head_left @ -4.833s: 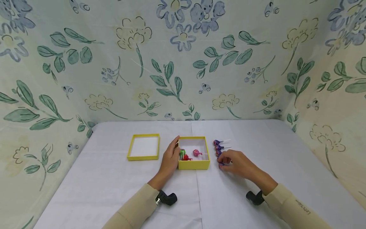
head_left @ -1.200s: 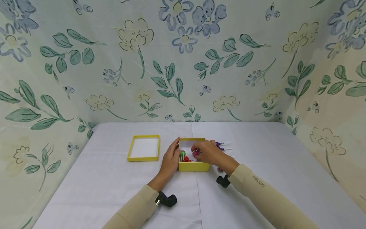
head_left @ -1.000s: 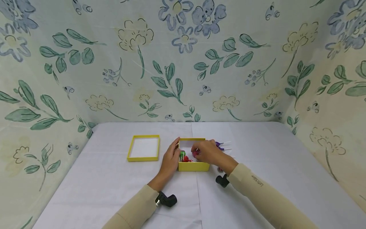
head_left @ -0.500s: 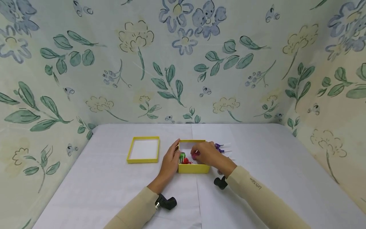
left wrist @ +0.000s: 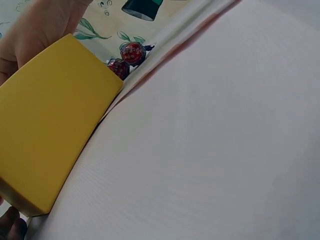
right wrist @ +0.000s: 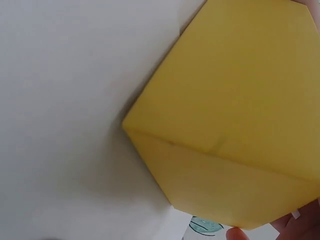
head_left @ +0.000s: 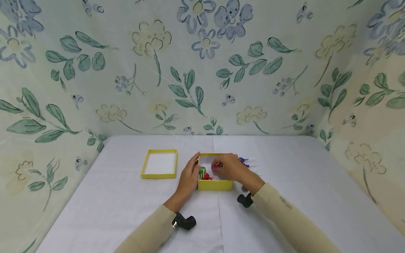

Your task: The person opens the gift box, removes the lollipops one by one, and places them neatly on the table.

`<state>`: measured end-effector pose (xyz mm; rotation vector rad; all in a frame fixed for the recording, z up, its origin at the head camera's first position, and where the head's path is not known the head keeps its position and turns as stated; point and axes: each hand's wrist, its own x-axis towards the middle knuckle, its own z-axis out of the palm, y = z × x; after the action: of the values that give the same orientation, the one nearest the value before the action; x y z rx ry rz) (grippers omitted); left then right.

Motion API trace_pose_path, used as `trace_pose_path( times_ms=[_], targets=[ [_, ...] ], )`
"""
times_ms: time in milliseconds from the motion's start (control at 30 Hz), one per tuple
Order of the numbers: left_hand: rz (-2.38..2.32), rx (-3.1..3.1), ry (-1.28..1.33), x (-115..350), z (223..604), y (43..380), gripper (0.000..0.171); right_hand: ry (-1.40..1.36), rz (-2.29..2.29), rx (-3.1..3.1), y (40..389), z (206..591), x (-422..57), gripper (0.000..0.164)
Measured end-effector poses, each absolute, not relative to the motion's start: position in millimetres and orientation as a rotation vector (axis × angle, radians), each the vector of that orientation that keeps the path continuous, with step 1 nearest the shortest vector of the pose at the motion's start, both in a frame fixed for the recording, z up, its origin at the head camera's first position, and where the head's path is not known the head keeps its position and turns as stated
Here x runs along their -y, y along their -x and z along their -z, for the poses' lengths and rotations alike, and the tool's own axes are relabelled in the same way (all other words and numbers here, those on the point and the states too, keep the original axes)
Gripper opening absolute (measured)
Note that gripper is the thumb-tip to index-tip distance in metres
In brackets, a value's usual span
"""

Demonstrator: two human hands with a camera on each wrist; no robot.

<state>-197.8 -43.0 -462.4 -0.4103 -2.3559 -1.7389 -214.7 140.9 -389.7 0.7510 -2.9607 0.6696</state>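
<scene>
An open yellow box (head_left: 215, 185) with a pale inside stands on the table. My left hand (head_left: 188, 179) holds its left side, fingers along the outer wall and thumb at the rim. My right hand (head_left: 229, 167) reaches into the box over its right wall and pinches a pink lollipop (head_left: 214, 169); the stick is hidden by the hand. A green lollipop (head_left: 202, 171) and a red lollipop (head_left: 207, 176) lie in the box's left part. In the left wrist view the yellow side wall (left wrist: 55, 115) fills the left; the right wrist view shows the box's outer corner.
Right of the box lie several purple-wrapped lollipops (head_left: 243, 160), partly hidden behind my right hand and forearm. A shallow yellow-rimmed lid (head_left: 159, 176) lies to the left. White cloth (head_left: 126, 211) covers the table, and a floral curtain (head_left: 202, 116) hangs behind it.
My right hand has moved left from the purple lollipops into the box and taken hold of the pink lollipop, which has shifted slightly left. The left hand has stayed at the box.
</scene>
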Motion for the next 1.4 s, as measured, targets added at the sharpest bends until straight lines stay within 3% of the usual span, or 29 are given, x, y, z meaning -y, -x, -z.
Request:
trace_pose_path(
  times_ms=[367, 1400],
  targets=[
    [1.729, 2.393, 0.39, 40.2, 463.1, 199.3, 0.048, -0.723, -0.948, 2.903, 211.6, 373.8, -161.1, 0.016],
    [1.728, 2.365, 0.403, 43.2, 463.7, 198.8, 0.048, -0.463, -1.125, 2.84, 217.6, 362.3, -239.8, 0.02]
  ],
)
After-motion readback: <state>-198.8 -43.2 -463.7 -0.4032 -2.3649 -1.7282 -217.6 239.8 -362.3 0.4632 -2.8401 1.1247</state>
